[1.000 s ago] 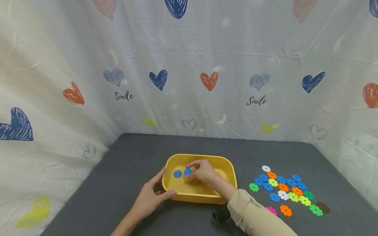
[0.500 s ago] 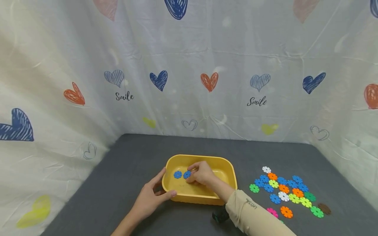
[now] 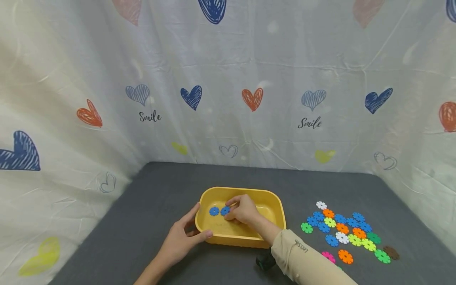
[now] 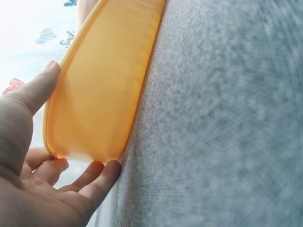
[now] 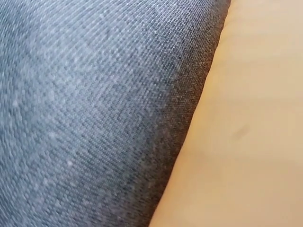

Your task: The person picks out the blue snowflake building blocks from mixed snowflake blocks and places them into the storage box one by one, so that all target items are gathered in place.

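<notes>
The grip of the right hand (image 3: 245,209) is narrow, finger and thumb pinching the right side of a blue disc (image 3: 224,211) inside the tub (image 3: 246,240), though whether that disc is lifted off the bottom I cannot tell. A second disc (image 3: 214,211) lies just to its left, between it and the left hand (image 3: 181,239), which holds the tub's left end at the near corner. Both discs are round and notched, so neither points anywhere or has a long axis, but their row runs left to right, along the tub's length.
</notes>
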Motion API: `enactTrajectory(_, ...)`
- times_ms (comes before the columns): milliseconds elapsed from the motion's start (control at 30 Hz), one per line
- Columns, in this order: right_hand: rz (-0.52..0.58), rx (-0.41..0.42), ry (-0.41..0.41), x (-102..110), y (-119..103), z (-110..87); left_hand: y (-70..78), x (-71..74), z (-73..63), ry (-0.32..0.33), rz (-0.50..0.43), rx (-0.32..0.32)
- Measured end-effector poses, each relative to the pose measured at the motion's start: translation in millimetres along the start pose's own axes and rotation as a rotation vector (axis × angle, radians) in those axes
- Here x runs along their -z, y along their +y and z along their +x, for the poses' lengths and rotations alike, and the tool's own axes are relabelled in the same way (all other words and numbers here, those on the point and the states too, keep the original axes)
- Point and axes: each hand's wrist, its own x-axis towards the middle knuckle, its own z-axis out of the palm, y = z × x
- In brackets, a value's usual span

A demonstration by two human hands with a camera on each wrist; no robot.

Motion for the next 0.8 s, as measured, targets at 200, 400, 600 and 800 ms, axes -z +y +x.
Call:
enactTrajectory(200, -0.023, 0.003, 0.021, -0.2, -0.2, -1.1, -0.6, 0.1, -0.2, 0.000, 0.001, 0.009)
enactTrajectory(400, -0.025, -0.007, 0.035, -0.3, -0.2, -1.5, -0.7, -0.2, -0.1, 0.002, 0.008, 0.010)
enactTrajectory(600, -0.019, -0.008, 0.043, -0.4, -0.4, -1.6, 0.8, -0.5, -0.9, 0.003, 0.014, 0.011)
enactTrajectory(800, -0.030, -0.003, 0.041, -0.7, -1.2, -2.0, 0.7, -0.7, -1.3, 0.008, 0.017, 0.005)
